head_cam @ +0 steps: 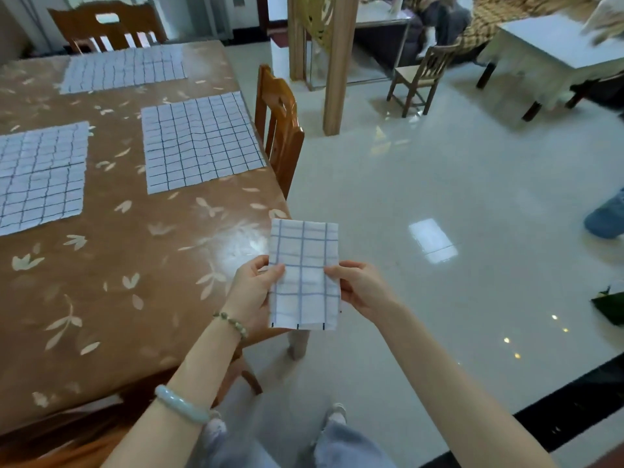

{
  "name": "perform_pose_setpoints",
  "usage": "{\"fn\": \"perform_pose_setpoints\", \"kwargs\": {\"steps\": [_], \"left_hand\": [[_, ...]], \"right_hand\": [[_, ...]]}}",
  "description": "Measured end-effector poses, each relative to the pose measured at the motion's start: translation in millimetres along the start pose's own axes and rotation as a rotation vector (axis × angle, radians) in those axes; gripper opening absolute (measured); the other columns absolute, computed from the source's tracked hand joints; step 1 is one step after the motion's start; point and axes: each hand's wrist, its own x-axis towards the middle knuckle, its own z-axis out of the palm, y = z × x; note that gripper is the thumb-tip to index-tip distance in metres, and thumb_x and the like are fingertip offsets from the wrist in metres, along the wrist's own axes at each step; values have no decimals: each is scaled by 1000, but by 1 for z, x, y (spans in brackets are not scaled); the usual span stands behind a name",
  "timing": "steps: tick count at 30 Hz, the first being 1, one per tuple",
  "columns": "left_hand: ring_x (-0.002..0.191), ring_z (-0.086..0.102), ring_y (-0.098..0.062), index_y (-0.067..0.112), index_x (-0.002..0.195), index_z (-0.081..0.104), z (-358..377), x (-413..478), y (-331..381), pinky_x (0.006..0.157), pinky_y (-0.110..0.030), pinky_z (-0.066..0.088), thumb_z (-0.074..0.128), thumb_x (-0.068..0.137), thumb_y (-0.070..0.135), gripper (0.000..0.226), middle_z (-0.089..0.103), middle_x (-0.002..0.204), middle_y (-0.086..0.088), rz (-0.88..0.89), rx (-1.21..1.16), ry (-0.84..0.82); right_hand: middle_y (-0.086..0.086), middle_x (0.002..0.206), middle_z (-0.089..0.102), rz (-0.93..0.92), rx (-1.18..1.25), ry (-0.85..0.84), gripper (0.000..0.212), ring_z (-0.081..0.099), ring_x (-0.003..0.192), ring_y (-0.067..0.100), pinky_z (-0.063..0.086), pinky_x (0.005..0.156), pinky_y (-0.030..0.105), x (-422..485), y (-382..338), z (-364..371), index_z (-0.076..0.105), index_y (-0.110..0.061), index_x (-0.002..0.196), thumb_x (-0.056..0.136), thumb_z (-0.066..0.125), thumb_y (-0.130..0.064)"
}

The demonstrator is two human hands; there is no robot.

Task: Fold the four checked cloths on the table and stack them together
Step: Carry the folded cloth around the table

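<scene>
I hold a folded white cloth with blue checks (304, 251) upright in the air, just past the table's near right corner. My left hand (257, 288) pinches its left edge and my right hand (358, 287) pinches its right edge. Three more checked cloths lie flat and unfolded on the brown leaf-patterned table (111, 282): one at the middle right (201, 140), one at the left edge (39, 175), one at the far end (123, 69).
A wooden chair (280, 126) stands against the table's right side, another (108, 25) at its far end. To the right is shiny tiled floor (439, 184), a wooden post (339, 62), a small chair (418, 79), a white table (553, 52) and another person's shoe (606, 217).
</scene>
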Motion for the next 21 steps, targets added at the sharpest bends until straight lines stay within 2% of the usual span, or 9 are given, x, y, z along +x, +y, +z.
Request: {"fn": "perform_pose_setpoints", "kwargs": {"steps": [4, 9, 12, 15, 19, 21], "left_hand": [[81, 71, -26, 5, 108, 60, 36, 3, -3, 62, -34, 58, 55, 94, 5, 15, 71, 99, -17, -5, -46, 44], [64, 71, -16, 5, 104, 60, 70, 19, 4, 48, -24, 53, 56, 94, 6, 11, 70, 90, -13, 20, -19, 65], [77, 72, -22, 7, 107, 62, 87, 43, 12, 59, -30, 57, 57, 93, 7, 15, 73, 96, -13, 22, 5, 61], [77, 72, -21, 8, 106, 64, 108, 75, 22, 61, -31, 59, 56, 93, 5, 15, 74, 92, -9, 37, -5, 56], [85, 71, -26, 2, 117, 60, 137, 131, 40, 77, -43, 58, 58, 92, 7, 25, 74, 93, -8, 80, -2, 40], [83, 72, -23, 5, 118, 59, 150, 163, 52, 71, -38, 59, 58, 92, 8, 26, 75, 90, -4, 102, -11, 39]], "right_hand": [[21, 92, 66, -10, -58, -17, 13, 64, 73, 25, 57, 72, 35, 4, -17, -36, 66, 6, 96, 83, 63, 2], [22, 94, 67, -18, -57, -43, 17, 65, 77, 27, 57, 75, 37, 18, -38, -66, 66, 9, 100, 85, 61, 3], [22, 95, 67, -16, -41, -24, 23, 64, 79, 28, 57, 74, 35, 33, -55, -81, 64, 12, 106, 85, 60, 4], [23, 95, 65, -34, -35, -7, 25, 62, 77, 28, 57, 71, 33, 59, -78, -97, 63, 13, 107, 84, 61, 3], [24, 97, 65, -45, -41, 8, 26, 61, 83, 30, 54, 80, 39, 107, -113, -120, 64, 13, 107, 83, 62, 2], [23, 97, 66, -50, -48, 5, 24, 62, 83, 30, 54, 84, 41, 134, -137, -130, 64, 12, 106, 84, 62, 2]]}}
